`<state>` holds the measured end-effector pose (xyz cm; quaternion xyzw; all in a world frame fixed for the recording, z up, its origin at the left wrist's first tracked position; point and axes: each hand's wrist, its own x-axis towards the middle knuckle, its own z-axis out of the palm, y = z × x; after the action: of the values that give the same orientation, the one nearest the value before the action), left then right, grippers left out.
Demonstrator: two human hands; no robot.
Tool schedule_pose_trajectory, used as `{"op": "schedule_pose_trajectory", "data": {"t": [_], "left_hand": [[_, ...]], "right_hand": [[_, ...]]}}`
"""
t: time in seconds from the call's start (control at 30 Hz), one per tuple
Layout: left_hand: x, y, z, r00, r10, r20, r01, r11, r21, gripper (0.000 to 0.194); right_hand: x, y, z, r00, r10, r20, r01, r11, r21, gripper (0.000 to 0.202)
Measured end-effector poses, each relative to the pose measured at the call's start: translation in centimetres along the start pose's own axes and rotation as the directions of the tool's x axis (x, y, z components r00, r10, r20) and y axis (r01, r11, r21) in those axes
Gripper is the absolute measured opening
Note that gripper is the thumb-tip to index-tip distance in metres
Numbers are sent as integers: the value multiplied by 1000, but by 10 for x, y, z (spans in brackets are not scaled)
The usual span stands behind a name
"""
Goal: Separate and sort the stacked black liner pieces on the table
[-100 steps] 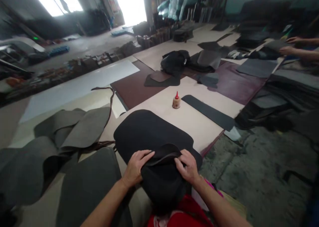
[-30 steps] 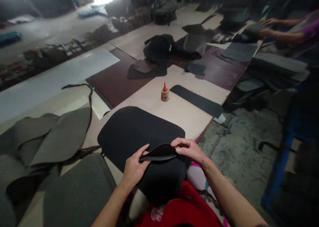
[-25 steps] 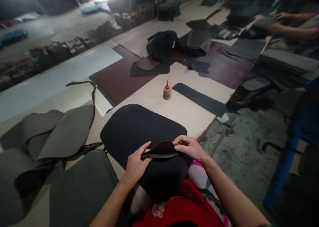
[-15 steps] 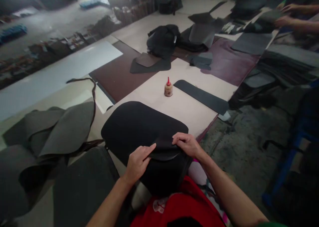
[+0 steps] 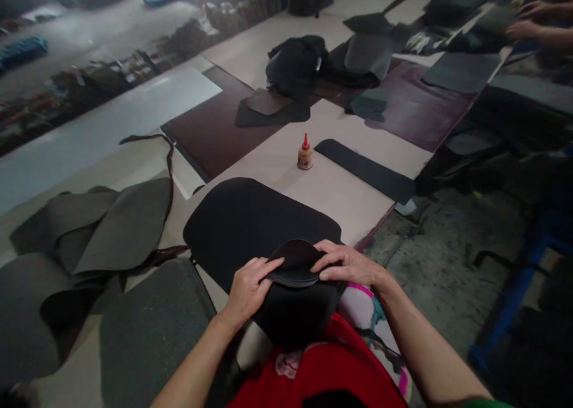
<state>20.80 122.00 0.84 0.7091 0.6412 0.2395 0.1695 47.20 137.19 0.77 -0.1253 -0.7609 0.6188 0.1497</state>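
Observation:
A large black sheet (image 5: 259,214) with rounded corners lies on the near end of the table and hangs over its edge. At that edge a curved black flap (image 5: 298,259) stands up from it, its rim bent in layers. My left hand (image 5: 250,286) grips the flap's left side, index finger stretched along it. On the right side, my right hand (image 5: 347,265) pinches the flap between thumb and fingers. Beyond the sheet stands a small bottle (image 5: 305,153) with a red nozzle. To its right lies a long dark strip (image 5: 364,169).
Dark grey pieces (image 5: 128,223) pile up at the left. A black bundle (image 5: 295,68) and maroon material (image 5: 403,101) lie farther back. A blue frame (image 5: 514,300) stands at the right. Another person's hands (image 5: 530,23) show at the upper right.
The flap between my hands has risen into a curved, upright bulge. My right hand has shifted slightly right, its fingers more spread along the flap. The view has shifted a little.

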Motion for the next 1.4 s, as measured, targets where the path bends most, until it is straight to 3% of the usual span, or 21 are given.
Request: {"op": "schedule_pose_trajectory", "data": {"t": [0.3, 0.4, 0.5, 0.6, 0.77, 0.9, 0.97, 1.1, 1.17, 1.4], "left_hand": [[-3, -1, 4, 999, 24, -29, -24, 1000, 8, 46], [-4, -2, 6, 1000, 5, -22, -5, 1000, -1, 48], [-5, -2, 7, 999, 0, -52, -2, 999, -35, 51], [-6, -3, 6, 994, 26, -102, -34, 997, -71, 55], [-6, -5, 3, 989, 134, -60, -134, 991, 8, 49], [-5, -3, 3, 998, 61, -35, -62, 998, -18, 53], [-5, -2, 4, 999, 27, -30, -28, 999, -25, 54], [-3, -1, 4, 1000, -9, -9, 9, 1000, -30, 53], [-2, 0, 3, 1000, -8, -1, 8, 1000, -28, 53], [-4, -2, 5, 1000, -1, -5, 1, 1000, -21, 53]], "right_hand": [[3, 2, 0, 1000, 28, -4, -29, 1000, -11, 20], [6, 4, 12, 982, 59, -180, -75, 994, -84, 18], [13, 10, 26, 906, 37, -421, -114, 981, -159, 17], [22, 16, 33, 861, 10, -509, -126, 973, -194, 15], [26, 18, 30, 873, 36, -486, -141, 973, -182, 17], [11, 12, 25, 864, 9, -504, -48, 997, -65, 2], [0, 6, 22, 874, -35, -484, 10, 998, -55, 11], [-16, -2, 18, 971, -81, -224, 49, 988, -144, 19], [-16, -3, 17, 989, -80, -121, 57, 980, -188, 22], [-8, -1, 13, 998, -28, -48, 21, 990, -138, 21]]}}
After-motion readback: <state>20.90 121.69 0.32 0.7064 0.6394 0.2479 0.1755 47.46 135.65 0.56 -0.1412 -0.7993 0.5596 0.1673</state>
